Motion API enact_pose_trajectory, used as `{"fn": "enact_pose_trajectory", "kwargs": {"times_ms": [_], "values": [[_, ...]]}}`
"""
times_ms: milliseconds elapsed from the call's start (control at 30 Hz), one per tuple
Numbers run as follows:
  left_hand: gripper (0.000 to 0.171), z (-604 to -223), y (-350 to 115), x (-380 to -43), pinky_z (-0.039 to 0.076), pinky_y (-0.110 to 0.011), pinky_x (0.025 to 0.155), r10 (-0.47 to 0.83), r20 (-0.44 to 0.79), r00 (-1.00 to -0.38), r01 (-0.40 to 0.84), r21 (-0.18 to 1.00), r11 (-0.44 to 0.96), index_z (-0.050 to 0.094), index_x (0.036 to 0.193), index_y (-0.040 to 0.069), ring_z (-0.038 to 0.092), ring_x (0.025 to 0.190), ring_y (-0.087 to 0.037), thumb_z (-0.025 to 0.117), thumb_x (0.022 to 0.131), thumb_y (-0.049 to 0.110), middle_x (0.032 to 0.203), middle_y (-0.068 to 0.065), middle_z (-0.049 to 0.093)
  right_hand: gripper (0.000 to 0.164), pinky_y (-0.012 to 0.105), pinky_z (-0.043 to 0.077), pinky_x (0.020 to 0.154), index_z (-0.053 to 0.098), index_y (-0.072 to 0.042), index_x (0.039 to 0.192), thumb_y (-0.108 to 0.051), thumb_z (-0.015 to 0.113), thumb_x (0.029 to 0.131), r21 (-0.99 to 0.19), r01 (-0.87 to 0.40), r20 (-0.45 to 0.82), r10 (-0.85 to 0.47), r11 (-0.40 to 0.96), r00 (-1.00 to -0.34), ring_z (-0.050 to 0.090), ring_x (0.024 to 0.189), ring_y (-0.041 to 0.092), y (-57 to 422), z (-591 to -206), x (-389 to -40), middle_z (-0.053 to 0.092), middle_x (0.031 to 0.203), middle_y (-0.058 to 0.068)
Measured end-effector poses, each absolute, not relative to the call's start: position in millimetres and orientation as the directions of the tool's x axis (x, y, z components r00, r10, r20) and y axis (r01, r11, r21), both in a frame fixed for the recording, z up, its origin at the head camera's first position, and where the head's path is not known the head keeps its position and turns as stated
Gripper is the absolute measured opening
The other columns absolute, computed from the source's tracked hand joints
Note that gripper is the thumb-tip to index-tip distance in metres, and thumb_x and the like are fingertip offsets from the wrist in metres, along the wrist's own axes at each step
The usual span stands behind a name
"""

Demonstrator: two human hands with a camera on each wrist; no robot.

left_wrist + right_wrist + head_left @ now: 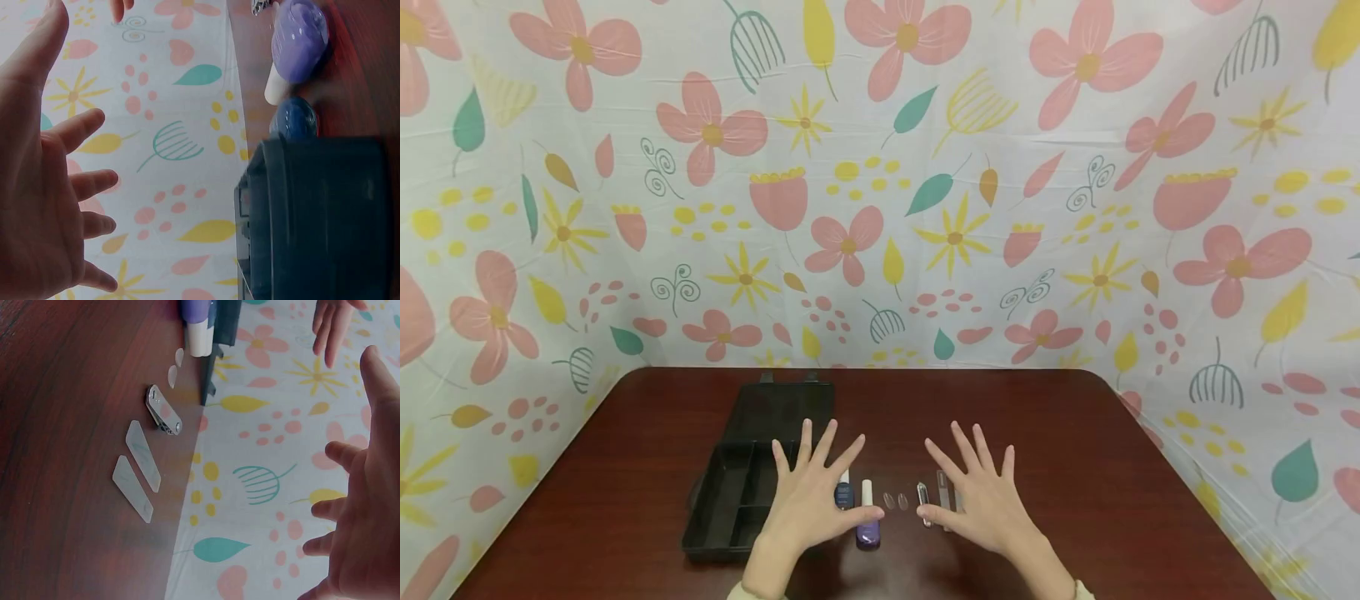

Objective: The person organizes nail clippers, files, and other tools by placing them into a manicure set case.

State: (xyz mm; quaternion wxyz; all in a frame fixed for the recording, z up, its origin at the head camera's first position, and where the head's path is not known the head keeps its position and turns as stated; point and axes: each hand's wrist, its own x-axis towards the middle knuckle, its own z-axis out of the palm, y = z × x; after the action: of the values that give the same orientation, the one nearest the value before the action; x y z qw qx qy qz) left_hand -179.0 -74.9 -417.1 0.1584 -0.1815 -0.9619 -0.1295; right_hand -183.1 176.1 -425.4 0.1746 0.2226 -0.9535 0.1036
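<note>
My left hand (812, 497) hovers with fingers spread over the table, partly covering an open black case (718, 500). Near its thumb stand a purple nail polish bottle (868, 535) and a dark blue nail polish bottle (844, 495), both white-capped. My right hand (984, 500), also spread and holding nothing, is above a nail clipper (164, 410) and two flat, pale slanted strips, a nearer one (132, 489) and another beside it (144, 455). Between the hands lie two small clear oval pieces, probably nail tips (902, 502). In the head view the right hand partly hides the strips.
The case's compartments (730, 475) face up, and its lid (781, 408) is laid back toward the far edge. Everything sits on a dark reddish-brown table (1120, 500). A flower-patterned cloth (880, 183) hangs behind and at both sides.
</note>
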Motion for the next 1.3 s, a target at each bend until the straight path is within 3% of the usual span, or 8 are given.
{"fn": "enact_pose_trajectory", "kwargs": {"times_ms": [367,667,900,1133,1300], "values": [[0.089,-419.6,-84.2,-178.6,0.005,-0.066,0.092,0.311,0.373,-0.874,0.397,0.182,0.899,0.035,0.138,0.033,0.006,0.131,-0.037,0.035,0.065,0.083,0.143,-0.007,0.027,0.078,0.067,0.008,0.09,0.034,-0.026,0.139,-0.06,0.059,0.074,-0.165,-0.521,0.41,-0.422,0.838,-0.809,0.007,0.132,0.034,177.6,-427.8,-185.8,0.015,0.147,0.008],[0.084,-422.9,-93.6,-178.3,0.004,-0.066,0.092,0.312,0.419,-0.853,0.429,0.222,0.875,0.039,0.137,0.031,0.012,0.131,-0.036,0.054,0.066,0.073,0.141,-0.009,0.03,0.077,0.065,0.01,0.091,0.035,-0.024,0.139,-0.062,0.056,0.075,-0.172,-0.547,0.42,-0.442,0.819,-0.793,0.01,0.132,0.034,179.2,-430.1,-188.3,0.017,0.146,0.009],[0.082,-430.3,-105.8,-178.4,0.004,-0.067,0.091,0.308,0.385,-0.87,0.424,0.264,0.867,0.035,0.138,0.033,0.01,0.132,-0.033,0.045,0.069,0.076,0.142,-0.007,0.028,0.078,0.065,0.01,0.091,0.035,-0.025,0.139,-0.057,0.061,0.074,-0.19,-0.542,0.418,-0.432,0.818,-0.799,0.01,0.131,0.033,179.9,-431.7,-188.5,0.016,0.146,0.009],[0.078,-433.5,-114.7,-176.8,0.002,-0.067,0.091,0.301,0.375,-0.877,0.425,0.315,0.848,0.038,0.137,0.031,0.009,0.132,-0.031,0.054,0.07,0.069,0.141,-0.007,0.029,0.077,0.064,0.011,0.092,0.036,-0.024,0.139,-0.061,0.058,0.074,-0.183,-0.538,0.418,-0.43,0.823,-0.8,0.011,0.131,0.034,180.1,-432.7,-187.9,0.017,0.146,0.009],[0.079,-436.4,-121.1,-174.2,0.002,-0.066,0.092,0.29,0.371,-0.882,0.414,0.319,0.853,0.038,0.137,0.03,0.01,0.133,-0.029,0.052,0.07,0.07,0.142,-0.006,0.029,0.077,0.064,0.011,0.091,0.036,-0.024,0.139,-0.064,0.055,0.074,-0.181,-0.543,0.422,-0.434,0.82,-0.796,0.011,0.131,0.033,179.8,-433.4,-187.3,0.017,0.146,0.009]]}}
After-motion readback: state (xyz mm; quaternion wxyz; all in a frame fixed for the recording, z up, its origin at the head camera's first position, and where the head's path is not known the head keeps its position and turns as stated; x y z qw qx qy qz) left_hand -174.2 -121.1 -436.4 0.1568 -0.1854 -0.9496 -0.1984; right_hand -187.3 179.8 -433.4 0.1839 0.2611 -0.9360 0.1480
